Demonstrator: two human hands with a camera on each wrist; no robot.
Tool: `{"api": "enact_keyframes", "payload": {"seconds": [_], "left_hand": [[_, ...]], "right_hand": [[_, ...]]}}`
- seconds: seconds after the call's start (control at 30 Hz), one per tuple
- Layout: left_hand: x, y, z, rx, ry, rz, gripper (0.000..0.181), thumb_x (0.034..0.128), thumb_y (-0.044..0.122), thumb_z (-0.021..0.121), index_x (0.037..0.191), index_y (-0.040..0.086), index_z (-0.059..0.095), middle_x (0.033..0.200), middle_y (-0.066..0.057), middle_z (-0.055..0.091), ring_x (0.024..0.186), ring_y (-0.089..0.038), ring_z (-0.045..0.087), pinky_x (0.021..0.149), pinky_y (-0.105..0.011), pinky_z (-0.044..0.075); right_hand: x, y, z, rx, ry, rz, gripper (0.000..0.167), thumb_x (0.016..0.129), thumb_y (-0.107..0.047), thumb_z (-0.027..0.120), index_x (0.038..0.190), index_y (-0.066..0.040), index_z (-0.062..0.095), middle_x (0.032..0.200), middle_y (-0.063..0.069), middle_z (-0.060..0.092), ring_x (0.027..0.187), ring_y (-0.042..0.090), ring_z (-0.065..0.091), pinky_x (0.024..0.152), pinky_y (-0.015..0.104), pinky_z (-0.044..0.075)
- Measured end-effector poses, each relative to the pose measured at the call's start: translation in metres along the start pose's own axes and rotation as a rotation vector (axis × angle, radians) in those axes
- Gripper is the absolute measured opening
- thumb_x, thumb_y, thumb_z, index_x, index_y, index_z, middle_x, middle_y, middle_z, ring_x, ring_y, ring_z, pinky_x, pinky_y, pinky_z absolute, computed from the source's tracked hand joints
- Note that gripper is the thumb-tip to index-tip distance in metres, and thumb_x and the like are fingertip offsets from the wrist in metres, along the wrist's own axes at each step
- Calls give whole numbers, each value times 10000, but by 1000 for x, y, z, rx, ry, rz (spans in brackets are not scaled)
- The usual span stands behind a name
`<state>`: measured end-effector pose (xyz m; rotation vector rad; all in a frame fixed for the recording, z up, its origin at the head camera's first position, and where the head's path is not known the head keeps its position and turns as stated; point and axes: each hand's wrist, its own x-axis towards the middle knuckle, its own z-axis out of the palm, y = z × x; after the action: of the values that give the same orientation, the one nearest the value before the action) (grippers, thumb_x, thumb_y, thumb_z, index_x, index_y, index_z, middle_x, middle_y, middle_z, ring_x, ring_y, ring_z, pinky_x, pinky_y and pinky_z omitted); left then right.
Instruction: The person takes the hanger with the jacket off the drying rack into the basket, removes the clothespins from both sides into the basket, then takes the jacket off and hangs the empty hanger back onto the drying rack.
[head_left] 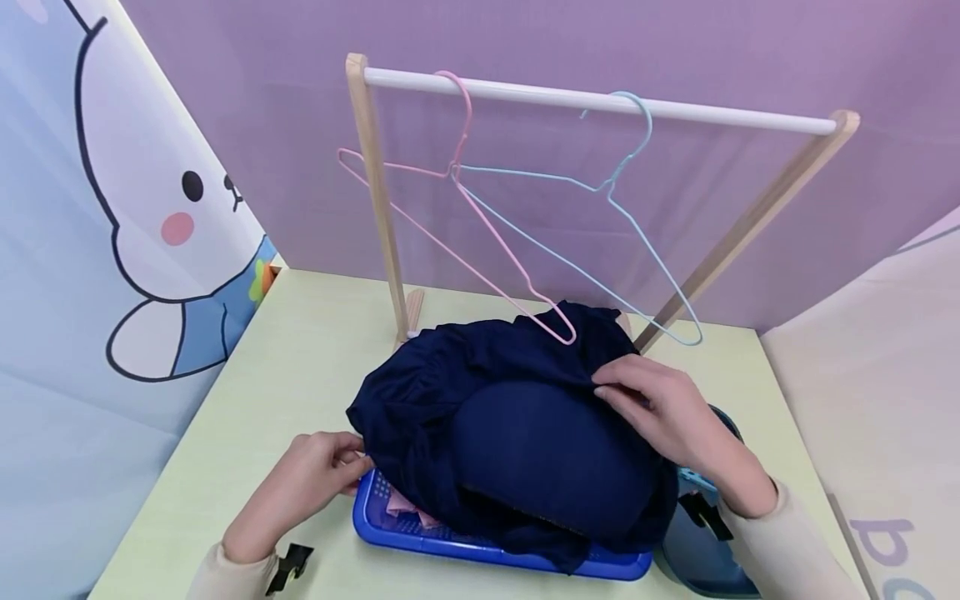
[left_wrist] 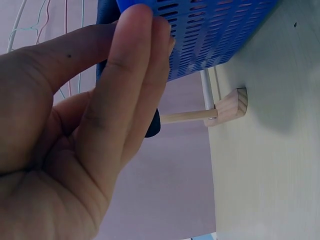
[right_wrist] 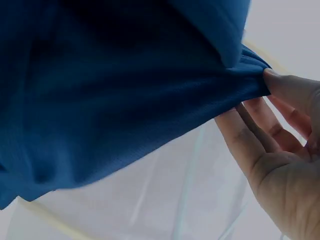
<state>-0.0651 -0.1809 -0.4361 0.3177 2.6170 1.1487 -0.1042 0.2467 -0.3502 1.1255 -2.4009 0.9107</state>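
A bunched navy blue garment [head_left: 551, 450] lies over a blue plastic basket [head_left: 427, 546]; folds hide its exact kind. At its upper right, my right hand [head_left: 663, 408] pinches an edge of the cloth between thumb and fingers. The right wrist view shows the fabric [right_wrist: 150, 115] drawn to a point at those fingertips. On the other side, my left hand [head_left: 311, 475] has its thumb and fingers brought together at the garment's left edge, right beside the basket's corner. Its fingertips [left_wrist: 132, 30] partly hide the contact in the left wrist view.
Behind the basket stands a wooden rack with a white rod [head_left: 540, 92]. A pink hanger [head_left: 491, 221] and a light blue hanger [head_left: 637, 221] hang from it, reaching down close to the garment. A dark teal container [head_left: 697, 542] sits right of the basket. Pink cloth [head_left: 405, 504] shows inside the basket.
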Motion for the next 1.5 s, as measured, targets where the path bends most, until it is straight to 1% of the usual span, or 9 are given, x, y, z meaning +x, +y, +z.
{"api": "enact_keyframes", "payload": {"seconds": [0.2, 0.43, 0.6, 0.7, 0.83, 0.93, 1.07, 1.17, 1.5], "left_hand": [[0, 0, 0, 5, 8, 10, 71, 917, 58, 652, 901, 88, 715, 756, 96, 713, 600, -27, 649, 578, -227, 547], [-1, -1, 0, 1, 28, 23, 128, 900, 28, 624, 844, 122, 690, 717, 126, 690, 584, -22, 637, 561, -221, 533], [-1, -1, 1, -14, 18, 27, 118, 910, 34, 628, 858, 116, 694, 717, 123, 684, 591, -29, 639, 568, -223, 540], [-1, 0, 0, -1, 16, 35, 125, 909, 33, 625, 850, 123, 690, 710, 135, 674, 590, -21, 632, 566, -222, 531], [-1, 1, -1, 7, 12, 30, 82, 916, 50, 651, 874, 99, 701, 728, 117, 687, 589, -20, 633, 570, -224, 534], [-1, 2, -1, -8, 2, 10, 65, 931, 110, 697, 948, 53, 722, 765, 90, 706, 595, -32, 646, 586, -228, 549], [1, 2, -1, -24, -8, -9, 183, 931, 170, 724, 1023, 11, 725, 797, 72, 718, 606, -48, 661, 602, -232, 561], [0, 1, -1, -31, -4, -17, 196, 929, 165, 727, 1030, -3, 723, 805, 59, 723, 604, -48, 662, 600, -232, 564], [-1, -1, -1, -47, -22, -4, 206, 926, 157, 727, 1031, -20, 716, 810, 47, 728, 607, -50, 664, 604, -241, 567]], "right_hand": [[2, -32, 21, 44, -117, -108, 124, 1019, -150, 605, 1042, -115, 722, 1072, -27, 665, 966, 99, 639, 871, 166, 495], [-3, -45, 68, -87, -440, -165, 134, 918, -29, 698, 866, -151, 710, 887, -69, 574, 769, -4, 571, 692, 92, 480], [-4, -43, 93, -200, -823, -50, 184, 961, -318, 688, 864, -162, 679, 802, -79, 494, 698, 33, 512, 646, 162, 473], [-3, -41, 101, -240, -979, 22, 328, 943, -469, 673, 933, -141, 684, 821, -68, 495, 706, 60, 500, 659, 195, 476], [-3, -32, 111, -333, -991, -49, 369, 937, -483, 671, 927, -116, 701, 810, -30, 548, 708, 101, 532, 695, 217, 482], [-7, -26, 123, -462, -967, -61, 452, 914, -496, 689, 1019, -59, 734, 955, 67, 657, 824, 191, 616, 765, 241, 518], [-7, -27, 138, -621, -1018, 30, 554, 893, -538, 691, 1208, -83, 714, 1217, 140, 638, 981, 295, 618, 773, 282, 556], [-3, -29, 144, -686, -1080, 67, 561, 899, -561, 673, 1254, -127, 695, 1260, 114, 611, 999, 282, 592, 725, 287, 559], [25, -36, 107, -543, -1132, 83, 520, 902, -519, 699, 1224, -111, 690, 1155, 63, 618, 933, 229, 591, 792, 315, 551]]}}
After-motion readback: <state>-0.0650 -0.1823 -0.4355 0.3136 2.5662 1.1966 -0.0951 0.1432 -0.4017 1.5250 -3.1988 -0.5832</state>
